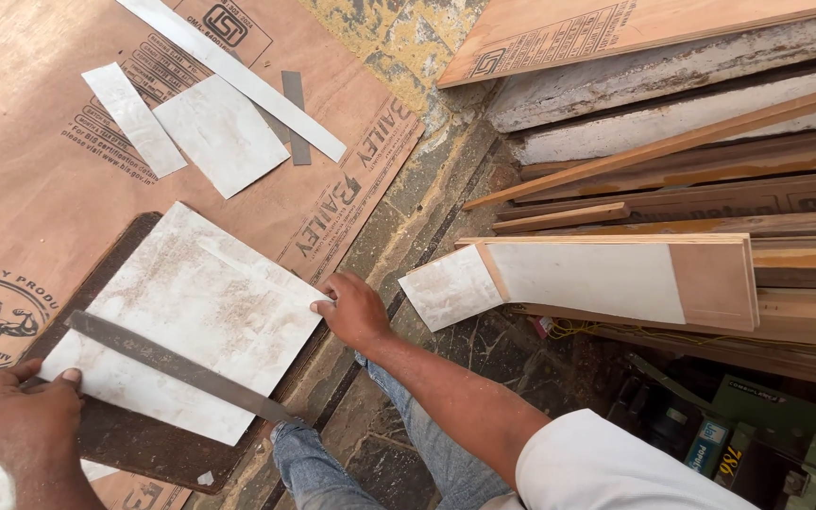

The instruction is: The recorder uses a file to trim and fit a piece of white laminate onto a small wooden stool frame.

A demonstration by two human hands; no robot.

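1. Head view, the work: a large pale laminate sheet [186,316] lies flat on a dark board [144,444], which rests on a brown plywood sheet [40,170] spread over the stone floor [417,189]. The laminate sits tilted in the picture, its long axis running from lower left to upper right.

2. Head view, the straightedge: a long grey metal straightedge [177,366] lies across the lower part of the laminate, running from the left edge down towards the lower right, where its tip passes beyond the sheet's edge near the person's knee in blue jeans [309,463].

3. Head view, left hand [30,416]: it is closed down over the straightedge's left end, fingers curled and pressing it onto the sheet. This hand is the nearer one to the straightedge.

4. Head view, right hand [353,310]: it rests at the laminate's right corner, fingertips bent and touching the edge; whether it pinches the corner or only presses on it, I cannot tell. The sheet lies between the two hands, to the left of this one.

5. Head view, surroundings: smaller laminate offcuts [219,132] and a long pale strip [238,76] lie further up the plywood, well apart from both hands. To the right, stacked timber planks [710,161] and a laminate-faced wooden panel [606,279] lean together.
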